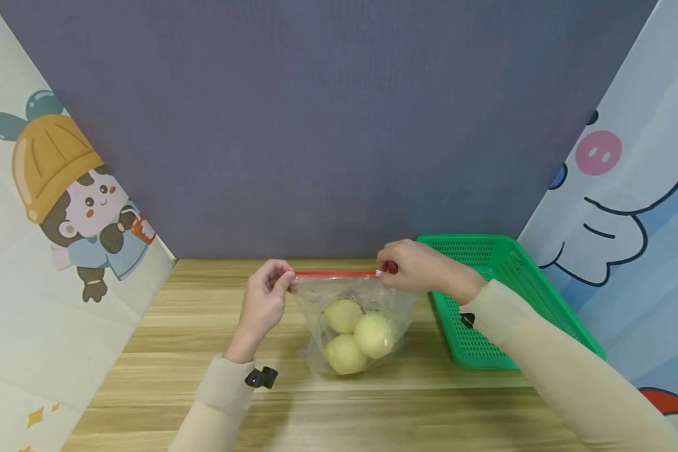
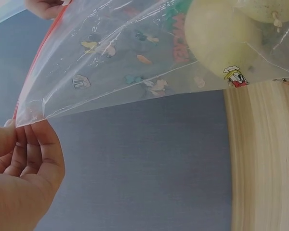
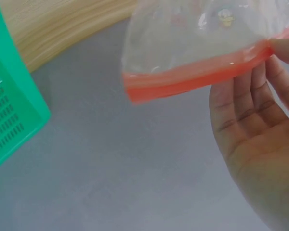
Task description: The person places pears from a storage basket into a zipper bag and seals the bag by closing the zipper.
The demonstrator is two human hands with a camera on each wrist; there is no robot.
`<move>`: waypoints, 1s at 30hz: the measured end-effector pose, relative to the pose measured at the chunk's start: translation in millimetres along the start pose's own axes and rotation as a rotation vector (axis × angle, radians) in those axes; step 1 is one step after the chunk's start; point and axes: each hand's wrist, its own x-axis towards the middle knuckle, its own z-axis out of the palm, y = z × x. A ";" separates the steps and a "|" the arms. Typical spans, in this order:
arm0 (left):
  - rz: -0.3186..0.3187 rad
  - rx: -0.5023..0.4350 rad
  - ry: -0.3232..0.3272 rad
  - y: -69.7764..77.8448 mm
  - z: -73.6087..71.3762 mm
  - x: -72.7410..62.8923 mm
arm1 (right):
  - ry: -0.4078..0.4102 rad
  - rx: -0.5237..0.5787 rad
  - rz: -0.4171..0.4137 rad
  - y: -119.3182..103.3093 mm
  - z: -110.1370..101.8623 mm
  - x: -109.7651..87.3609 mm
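Observation:
A clear slider zip bag point(image 1: 311, 307) with a red zip strip point(image 1: 333, 274) hangs between both hands, its bottom low over the wooden table. Inside it lie three round, pale yellow pears point(image 1: 375, 334); a short stem shows on one pear point(image 2: 267, 9) in the left wrist view. My left hand point(image 1: 265, 298) pinches the strip's left end between thumb and fingers. Farther right, my right hand point(image 1: 415, 265) pinches the strip beside a small white slider point(image 1: 378, 274). In the right wrist view the strip runs on past the right hand point(image 3: 260, 120) to a loose corner.
A green perforated plastic basket point(image 1: 457, 363) stands on the wooden table point(image 1: 164, 351) to the right, partly under the right forearm. Behind the table rises a grey-blue panel point(image 1: 328, 125). Cartoon-printed sheets point(image 1: 11, 282) flank both sides.

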 end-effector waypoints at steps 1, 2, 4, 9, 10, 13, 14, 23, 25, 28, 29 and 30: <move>-0.003 -0.001 0.000 -0.6 -0.2 0.2 | 0.004 -0.001 0.000 1.4 0.2 -1.0; -0.003 -0.004 0.000 -0.8 -0.4 0.3 | 0.009 -0.001 -0.002 2.5 0.3 -1.8; -0.003 -0.010 -0.002 -1.3 -1.0 0.3 | 0.014 0.002 -0.006 4.1 0.4 -3.0; -0.008 -0.019 -0.003 -3.2 -2.8 0.6 | 0.013 0.007 -0.019 4.1 -0.2 -4.0; -0.010 -0.017 -0.003 -3.8 -3.0 0.9 | 0.013 0.005 -0.020 3.7 -0.5 -4.3; -0.012 -0.013 -0.007 -4.7 -2.7 1.3 | 0.010 0.003 -0.019 3.1 -1.7 -5.7; -0.011 -0.011 -0.010 -4.3 -2.4 1.1 | 0.008 0.004 -0.017 2.9 -2.2 -6.5; 0.019 0.003 -0.012 -3.5 -0.4 1.8 | 0.020 0.011 -0.007 9.0 -4.4 -12.9; 0.019 0.005 -0.010 -3.4 -0.2 1.9 | 0.024 0.003 -0.008 11.6 -4.5 -14.3; 0.019 0.006 -0.006 -3.9 -0.1 2.0 | 0.027 0.000 -0.008 15.3 -4.4 -16.6; 0.019 0.005 -0.006 -4.1 0.0 2.0 | 0.028 0.000 -0.007 16.4 -4.2 -17.3; 0.019 0.005 -0.003 -4.1 0.1 2.1 | 0.029 0.002 -0.006 17.4 -4.3 -18.1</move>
